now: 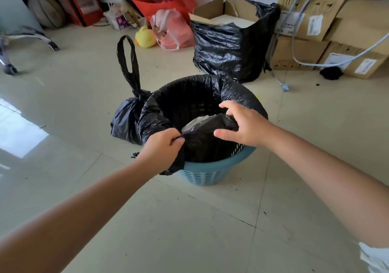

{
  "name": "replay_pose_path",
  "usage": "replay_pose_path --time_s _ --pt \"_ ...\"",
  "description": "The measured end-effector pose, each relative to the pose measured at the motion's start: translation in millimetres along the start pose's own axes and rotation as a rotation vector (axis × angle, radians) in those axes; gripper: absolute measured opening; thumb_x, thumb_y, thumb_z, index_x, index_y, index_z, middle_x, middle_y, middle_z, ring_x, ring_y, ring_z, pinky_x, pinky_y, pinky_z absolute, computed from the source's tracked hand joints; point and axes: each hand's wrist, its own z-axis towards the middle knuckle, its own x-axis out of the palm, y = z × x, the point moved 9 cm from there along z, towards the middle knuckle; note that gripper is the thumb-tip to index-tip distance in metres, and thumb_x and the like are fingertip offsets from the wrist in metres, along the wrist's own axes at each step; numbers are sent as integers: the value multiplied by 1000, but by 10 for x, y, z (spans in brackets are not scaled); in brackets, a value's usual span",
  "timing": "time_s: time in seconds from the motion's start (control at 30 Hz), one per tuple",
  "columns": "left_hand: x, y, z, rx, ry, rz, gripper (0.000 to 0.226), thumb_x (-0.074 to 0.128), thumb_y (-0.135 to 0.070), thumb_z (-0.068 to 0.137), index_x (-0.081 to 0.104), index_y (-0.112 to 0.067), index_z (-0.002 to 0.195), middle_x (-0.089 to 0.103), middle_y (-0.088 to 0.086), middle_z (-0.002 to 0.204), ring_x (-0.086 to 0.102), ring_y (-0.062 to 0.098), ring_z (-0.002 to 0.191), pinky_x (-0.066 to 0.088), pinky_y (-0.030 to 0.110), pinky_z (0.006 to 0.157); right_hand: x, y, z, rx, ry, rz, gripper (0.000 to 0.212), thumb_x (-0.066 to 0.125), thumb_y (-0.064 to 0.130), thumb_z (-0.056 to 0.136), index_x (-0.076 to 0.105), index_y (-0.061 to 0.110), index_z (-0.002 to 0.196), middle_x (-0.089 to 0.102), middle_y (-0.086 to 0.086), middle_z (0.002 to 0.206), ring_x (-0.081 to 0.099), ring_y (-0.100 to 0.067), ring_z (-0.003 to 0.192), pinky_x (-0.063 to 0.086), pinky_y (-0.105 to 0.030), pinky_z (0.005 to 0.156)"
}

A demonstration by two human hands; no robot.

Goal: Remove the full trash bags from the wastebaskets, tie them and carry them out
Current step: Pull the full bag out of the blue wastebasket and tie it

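A blue plastic wastebasket [207, 170] stands on the tiled floor, lined with a black trash bag [237, 95] whose edge folds over the far and left rim. The near edge of the bag is pulled off the rim and bunched inward. My left hand [162, 148] is closed on that edge at the near left. My right hand [242, 123] pinches the bag's edge at the right. White waste shows inside. A tied black bag [124, 121] with a long loop handle rests against the basket's left side.
A large open black bag [229, 49] sits behind the basket beside stacked cardboard boxes [315, 24]. A pink bag [174, 30], a red bag, a yellow plush duck [145, 38] and a chair base [12, 47] stand at the back. Grey cables hang at the right.
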Motion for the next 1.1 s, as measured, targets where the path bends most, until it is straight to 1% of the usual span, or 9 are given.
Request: replay_pose_path --time_s 0.07,0.23,0.33,0.43,0.57,0.7,0.83,0.93,1.1 --pt "-138 71 61 -100 -92 -149 21 39 -18 97 49 -7 83 41 -2 64 40 16 63 30 27 54 46 -17 -62 -16 -13 -272 82 60 51 78 23 16 143 41 -5 140 39 -23 130 30 -40 106" --pt "-329 -70 174 23 -121 13 24 46 -37 93 44 -17 80 43 -5 66 42 13 63 31 21 54 -345 -376 -115 98 -335 -387 30 57 8 78 61 -1 106 58 -19 109 51 -37 105 41 -41 82" --pt "-344 -76 229 94 53 231 28 64 -29 83 41 -21 95 47 -7 77 47 13 75 34 16 54 -555 -758 -86 243 -343 -379 22 49 2 82 65 -3 95 57 -22 98 52 -38 100 43 -38 74" --pt "-526 13 287 75 20 498 23 55 -7 81 47 -15 101 54 4 95 55 25 98 49 34 73 -701 -916 35 280 -410 -189 28 41 0 87 65 -4 101 59 -24 94 55 -39 96 38 -35 67" --pt "-965 279 283 -173 -188 648 30 51 -21 87 52 -11 115 55 11 114 49 29 112 45 38 83 -814 -980 234 279 -498 313 31 34 2 94 56 -4 114 60 -15 90 52 -29 91 29 -25 67" --pt "-1257 567 340 -386 -310 243 27 38 -10 93 59 2 106 59 20 94 48 27 80 39 32 69 -914 -923 371 203 -475 247 27 40 11 95 56 1 113 63 -23 112 56 -35 106 36 -31 79" --pt "-1135 424 522 -298 -284 -419 23 35 3 93 57 2 101 51 9 73 50 24 68 50 31 63 -924 -1017 482 252 -100 -295 41 38 44 93 61 12 102 65 -15 106 58 -31 99 39 -31 70" --pt "-994 66 630 -96 -74 0 22 38 -3 96 60 -2 101 60 10 90 52 21 77 45 25 71 -1078 -1159 467 351 43 -481 57 21 49 95 64 11 93 62 -16 110 56 -30 102 41 -34 80" --pt "-1014 192 634 -160 211 911 36 32 -23 98 57 -10 119 63 7 113 57 23 114 43 30 94 -1271 -1202 565 539 48 -587 38 35 20 94 47 8 128 50 -13 136 50 -30 121 44 -33 93"
